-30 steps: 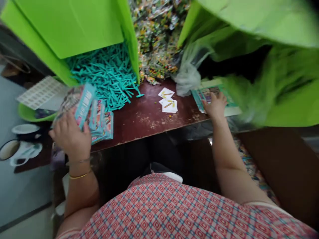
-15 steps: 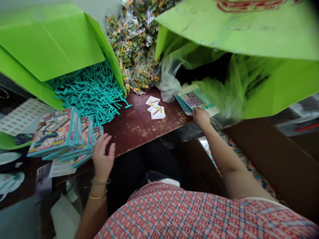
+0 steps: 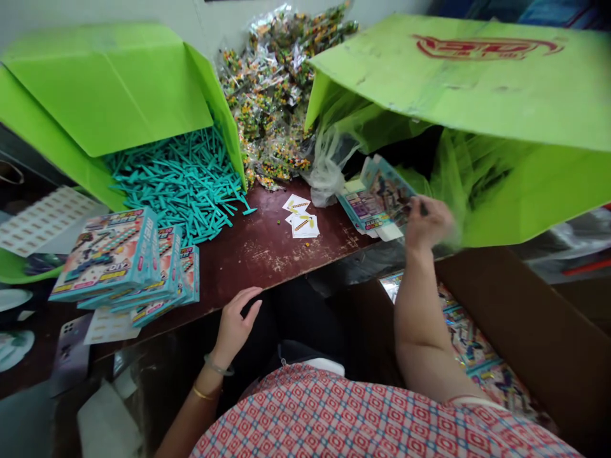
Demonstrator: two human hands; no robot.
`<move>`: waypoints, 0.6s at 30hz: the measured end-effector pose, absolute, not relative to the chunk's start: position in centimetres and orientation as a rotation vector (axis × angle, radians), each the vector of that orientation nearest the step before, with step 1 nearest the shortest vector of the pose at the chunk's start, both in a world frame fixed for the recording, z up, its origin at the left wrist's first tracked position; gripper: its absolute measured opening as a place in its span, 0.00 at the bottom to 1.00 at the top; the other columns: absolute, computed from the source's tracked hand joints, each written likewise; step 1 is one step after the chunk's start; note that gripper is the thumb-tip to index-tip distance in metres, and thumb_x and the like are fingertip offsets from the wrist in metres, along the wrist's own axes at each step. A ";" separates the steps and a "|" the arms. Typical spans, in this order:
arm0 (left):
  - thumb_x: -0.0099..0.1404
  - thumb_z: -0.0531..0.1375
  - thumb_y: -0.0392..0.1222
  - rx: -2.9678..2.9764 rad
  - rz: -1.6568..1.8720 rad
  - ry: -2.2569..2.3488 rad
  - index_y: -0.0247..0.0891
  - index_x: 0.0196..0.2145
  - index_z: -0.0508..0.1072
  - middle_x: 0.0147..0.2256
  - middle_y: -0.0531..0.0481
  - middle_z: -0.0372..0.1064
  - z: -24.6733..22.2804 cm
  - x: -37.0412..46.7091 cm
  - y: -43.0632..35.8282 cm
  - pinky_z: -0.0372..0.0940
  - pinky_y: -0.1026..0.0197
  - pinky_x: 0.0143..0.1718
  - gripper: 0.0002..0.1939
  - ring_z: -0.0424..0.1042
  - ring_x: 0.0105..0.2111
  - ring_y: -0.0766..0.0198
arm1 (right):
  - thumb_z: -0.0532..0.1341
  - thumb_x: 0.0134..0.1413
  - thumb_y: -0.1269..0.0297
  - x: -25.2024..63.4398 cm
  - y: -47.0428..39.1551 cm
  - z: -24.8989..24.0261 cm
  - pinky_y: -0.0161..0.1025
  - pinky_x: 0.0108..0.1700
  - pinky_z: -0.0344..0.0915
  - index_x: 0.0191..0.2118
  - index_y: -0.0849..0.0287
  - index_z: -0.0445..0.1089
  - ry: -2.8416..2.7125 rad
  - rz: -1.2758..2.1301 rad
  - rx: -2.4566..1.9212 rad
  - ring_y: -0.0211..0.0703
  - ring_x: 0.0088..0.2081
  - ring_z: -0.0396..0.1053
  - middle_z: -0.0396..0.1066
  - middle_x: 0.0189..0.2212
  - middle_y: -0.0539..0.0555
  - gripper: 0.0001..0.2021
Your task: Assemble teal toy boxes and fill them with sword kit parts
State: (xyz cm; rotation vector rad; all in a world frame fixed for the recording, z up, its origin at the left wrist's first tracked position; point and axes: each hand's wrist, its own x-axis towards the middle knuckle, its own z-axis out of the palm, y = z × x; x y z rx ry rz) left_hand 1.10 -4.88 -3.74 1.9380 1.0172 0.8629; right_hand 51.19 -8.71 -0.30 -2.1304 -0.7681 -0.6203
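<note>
My right hand (image 3: 429,222), smeared by motion, pinches the edge of a flattened box (image 3: 389,187) printed in teal and pictures, tilted up off the table. Beneath it lie more flattened boxes (image 3: 360,210) at the mouth of the right green carton. My left hand (image 3: 240,321) holds nothing; its fingers are stretched out and the thumb stands apart, just at the table's front edge. Left of it, filled toy boxes (image 3: 107,251) lean in an overlapping stack. Small printed cards (image 3: 305,226) lie between the hands.
A green carton (image 3: 109,89) on the left spills teal plastic sticks (image 3: 186,184). Bags of coloured beads (image 3: 272,102) are heaped at the back. The right green carton (image 3: 477,76) has a clear liner. Below right, a brown carton (image 3: 515,318) holds printed boxes. A phone (image 3: 71,350) lies left.
My right hand has moved right and raised a flattened box from the pile, tilting it. My left hand has moved right, away from the stacked boxes. The view has shifted slightly.
</note>
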 end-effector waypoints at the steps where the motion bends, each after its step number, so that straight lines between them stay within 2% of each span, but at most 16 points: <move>1: 0.71 0.63 0.51 1.867 0.836 0.987 0.47 0.47 0.83 0.47 0.44 0.82 -3.6 1.5 -5.0 0.76 0.46 0.54 0.13 0.82 0.47 0.51 | 0.58 0.70 0.55 49.4 -9.3 -0.1 0.59 0.57 0.71 0.49 0.60 0.81 -0.764 -0.721 -2.008 0.59 0.51 0.77 0.80 0.46 0.63 0.18; 2: 0.70 0.64 0.54 1.781 0.812 0.928 0.47 0.49 0.83 0.49 0.43 0.82 -3.4 2.1 -5.1 0.76 0.46 0.54 0.15 0.81 0.49 0.51 | 0.59 0.69 0.54 46.8 -9.8 -0.1 0.59 0.56 0.72 0.48 0.57 0.82 -0.808 -0.778 -1.888 0.59 0.49 0.78 0.80 0.45 0.62 0.16; 4: 0.65 0.67 0.61 1.557 0.831 0.764 0.48 0.59 0.77 0.57 0.40 0.77 -3.0 3.6 -5.3 0.76 0.46 0.55 0.29 0.79 0.54 0.48 | 0.64 0.67 0.56 39.5 -10.6 -0.9 0.55 0.50 0.75 0.44 0.50 0.83 -1.058 -0.736 -1.665 0.55 0.44 0.79 0.81 0.41 0.58 0.10; 6: 0.63 0.68 0.65 1.308 0.975 0.704 0.51 0.68 0.67 0.65 0.39 0.70 -2.6 4.9 -5.2 0.75 0.46 0.57 0.40 0.75 0.60 0.47 | 0.64 0.67 0.61 31.1 -11.4 -2.2 0.49 0.46 0.77 0.46 0.42 0.83 -1.515 -0.428 -1.430 0.50 0.42 0.80 0.83 0.40 0.52 0.10; 7: 0.64 0.67 0.64 1.201 1.072 0.738 0.52 0.69 0.64 0.66 0.40 0.68 -2.4 5.3 -5.0 0.74 0.47 0.58 0.41 0.75 0.61 0.48 | 0.63 0.68 0.63 27.5 -11.8 -2.8 0.47 0.47 0.77 0.49 0.40 0.82 -1.719 -0.208 -1.330 0.49 0.44 0.80 0.83 0.43 0.51 0.12; 9: 0.69 0.64 0.60 1.067 1.203 0.854 0.50 0.66 0.67 0.63 0.41 0.71 -2.1 5.2 -4.5 0.74 0.47 0.57 0.32 0.76 0.58 0.51 | 0.64 0.68 0.61 22.7 -12.2 -4.0 0.51 0.54 0.76 0.53 0.41 0.81 -1.941 0.114 -1.147 0.50 0.51 0.79 0.82 0.48 0.52 0.12; 10: 0.71 0.62 0.58 1.043 1.215 0.892 0.48 0.64 0.70 0.61 0.40 0.73 -2.1 4.8 -4.3 0.75 0.47 0.57 0.27 0.77 0.57 0.51 | 0.65 0.67 0.59 21.7 -11.8 -4.5 0.55 0.59 0.73 0.55 0.43 0.80 -1.951 0.200 -1.134 0.53 0.56 0.77 0.81 0.52 0.54 0.13; 12: 0.73 0.60 0.57 1.060 1.164 0.908 0.46 0.62 0.71 0.62 0.38 0.72 -2.4 3.5 -4.0 0.75 0.45 0.56 0.25 0.78 0.57 0.50 | 0.65 0.67 0.55 21.8 -9.7 -5.6 0.63 0.68 0.64 0.60 0.46 0.77 -1.809 0.240 -1.282 0.60 0.67 0.67 0.75 0.61 0.58 0.18; 14: 0.73 0.61 0.59 1.100 1.104 0.940 0.48 0.65 0.68 0.66 0.38 0.67 -3.6 2.6 -4.0 0.72 0.44 0.60 0.28 0.75 0.61 0.49 | 0.63 0.67 0.52 22.9 -6.1 -7.2 0.66 0.71 0.57 0.66 0.51 0.71 -1.608 0.268 -1.529 0.64 0.73 0.56 0.64 0.70 0.63 0.25; 15: 0.72 0.62 0.60 1.110 1.085 0.976 0.49 0.67 0.66 0.69 0.38 0.64 -4.4 2.4 -3.9 0.70 0.44 0.63 0.30 0.72 0.63 0.49 | 0.63 0.67 0.52 23.3 -4.4 -8.1 0.66 0.71 0.57 0.68 0.55 0.69 -1.568 0.322 -1.612 0.64 0.73 0.56 0.61 0.71 0.66 0.28; 18: 0.71 0.61 0.65 1.069 1.008 1.090 0.48 0.69 0.61 0.72 0.34 0.57 -7.2 2.6 -2.7 0.65 0.42 0.66 0.36 0.67 0.67 0.46 | 0.64 0.66 0.54 22.7 -1.1 -11.0 0.66 0.71 0.55 0.66 0.59 0.70 -1.697 0.480 -1.706 0.64 0.70 0.62 0.66 0.67 0.68 0.27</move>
